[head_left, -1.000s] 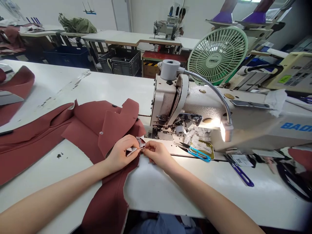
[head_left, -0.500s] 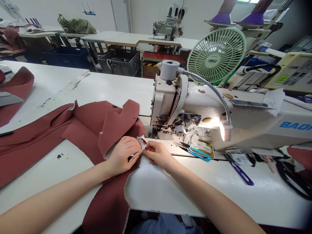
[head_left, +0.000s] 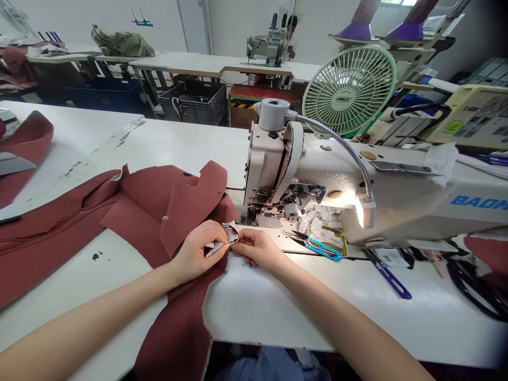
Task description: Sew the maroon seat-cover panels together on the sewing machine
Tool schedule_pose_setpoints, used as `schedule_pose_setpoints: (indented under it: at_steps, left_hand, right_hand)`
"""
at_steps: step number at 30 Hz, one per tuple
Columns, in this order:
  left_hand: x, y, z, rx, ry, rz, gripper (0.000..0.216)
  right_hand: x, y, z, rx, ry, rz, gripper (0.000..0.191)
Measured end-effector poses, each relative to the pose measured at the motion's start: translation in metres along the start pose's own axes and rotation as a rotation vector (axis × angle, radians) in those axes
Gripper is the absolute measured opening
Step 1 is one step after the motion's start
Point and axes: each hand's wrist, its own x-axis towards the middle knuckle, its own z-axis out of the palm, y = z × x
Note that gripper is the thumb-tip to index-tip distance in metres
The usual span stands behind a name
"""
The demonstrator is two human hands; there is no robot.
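Dark red fabric (head_left: 143, 196) with a pale underside spreads over the left of the table and hangs past its front edge. My left hand (head_left: 200, 248) is closed on a folded edge of it, where the whitish backing shows between thumb and fingers. Beside it, my right hand (head_left: 256, 247) pinches the end of the same fold, fingertips almost touching the left hand's. Both hands are just in front of the sewing machine (head_left: 273, 169), left of its lit work area. The fabric between the right fingertips is mostly hidden.
Blue thread snips (head_left: 323, 250) lie by a small yellow-rimmed tin (head_left: 337, 238) under the machine arm. Purple snips (head_left: 391, 278) rest further right. A lamp (head_left: 365, 211) on a bent neck lights the bed. Behind stands a green fan (head_left: 349, 90); a person (head_left: 291, 37) is at the far machine.
The left hand's fingers have shifted slightly on the fold, showing more pale backing. The view has moved a little, and a person has come into sight behind the far machine.
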Motion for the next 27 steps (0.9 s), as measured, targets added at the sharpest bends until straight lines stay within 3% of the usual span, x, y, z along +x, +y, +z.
schedule_pose_setpoints:
  at_steps: [3,8,12,14,21,27]
  left_hand:
    - [0.001,0.002,-0.001,-0.028,0.013,-0.064,0.011]
    - [0.001,0.001,-0.002,-0.106,0.013,-0.190,0.010]
    - [-0.001,-0.005,-0.003,-0.153,0.008,-0.282,0.009]
    - [-0.002,-0.007,-0.003,-0.168,0.002,-0.301,0.010]
    - [0.001,-0.003,0.000,-0.110,-0.006,-0.195,0.011]
    - [0.001,-0.002,0.003,0.018,-0.029,-0.085,0.012]
  right_hand:
    - [-0.003,0.000,-0.003,-0.110,-0.010,-0.038,0.012]
    - [-0.007,-0.006,-0.013,-0.558,0.146,-0.189,0.005]
    - [-0.007,-0.006,-0.015,-0.656,0.285,-0.251,0.006]
    - [-0.006,-0.004,-0.012,-0.609,0.312,-0.270,0.004]
    - [-0.004,0.005,0.002,-0.127,0.120,-0.128,0.022]
    - [-0.003,0.005,0.002,-0.069,0.129,-0.102,0.026]
